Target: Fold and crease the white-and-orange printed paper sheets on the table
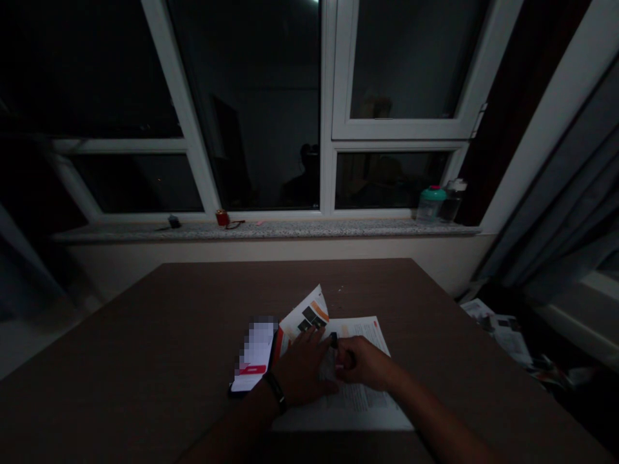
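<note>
Printed sheets (pixel 360 409) lie on the table, and a page with dark pictures and orange patches (pixel 309 312) is lifted and bent up at the far left. My left hand (pixel 302 364), a dark band on its wrist, rests on the sheets with its fingers spread out. Right beside it, my right hand (pixel 365 364) is closed over the paper around a small thing. A black end (pixel 333 339) shows by its fingers, and a pinkish bit lies lower down; its kind is mostly hidden. Left of my left hand lies a phone (pixel 256 351) with a lit screen.
The brown table (pixel 193 296) reaches toward a stone windowsill (pixel 300 230). On the sill stand a teal-lidded bottle (pixel 430 205), a clear bottle (pixel 452 201), a small red object (pixel 222 218) and a dark one (pixel 174 222). Papers (pixel 507 335) are piled beyond the table's right edge.
</note>
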A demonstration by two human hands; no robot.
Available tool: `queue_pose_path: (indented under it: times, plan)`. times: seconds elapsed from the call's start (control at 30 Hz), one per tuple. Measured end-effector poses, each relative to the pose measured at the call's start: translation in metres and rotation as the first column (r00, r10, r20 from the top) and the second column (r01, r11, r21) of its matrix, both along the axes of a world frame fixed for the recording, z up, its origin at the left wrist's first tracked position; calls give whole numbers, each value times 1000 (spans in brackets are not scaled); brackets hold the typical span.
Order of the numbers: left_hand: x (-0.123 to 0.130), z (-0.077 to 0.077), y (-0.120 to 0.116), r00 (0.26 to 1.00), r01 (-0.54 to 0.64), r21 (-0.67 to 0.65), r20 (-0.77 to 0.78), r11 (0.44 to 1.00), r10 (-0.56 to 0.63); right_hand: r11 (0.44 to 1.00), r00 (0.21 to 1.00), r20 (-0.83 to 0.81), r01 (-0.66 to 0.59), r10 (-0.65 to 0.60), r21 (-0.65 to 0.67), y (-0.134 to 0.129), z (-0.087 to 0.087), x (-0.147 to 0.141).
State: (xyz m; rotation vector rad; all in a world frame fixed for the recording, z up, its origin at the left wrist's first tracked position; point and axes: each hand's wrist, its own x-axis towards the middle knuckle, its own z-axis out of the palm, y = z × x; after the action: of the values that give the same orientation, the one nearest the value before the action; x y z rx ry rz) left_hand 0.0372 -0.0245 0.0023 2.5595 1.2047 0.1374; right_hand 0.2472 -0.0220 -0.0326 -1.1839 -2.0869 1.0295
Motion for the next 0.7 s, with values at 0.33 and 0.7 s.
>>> queue_pose_path:
  times: [0.33, 0.7]
  plan:
    - [-3, -2, 3, 999, 26, 38, 18, 999, -27, 992, 997, -9, -75, 75, -102, -5, 9, 0]
    - [-3, -5, 5, 999, 28, 84, -25, 996, -26, 992, 997, -11, -82, 82, -93, -4, 10, 7]
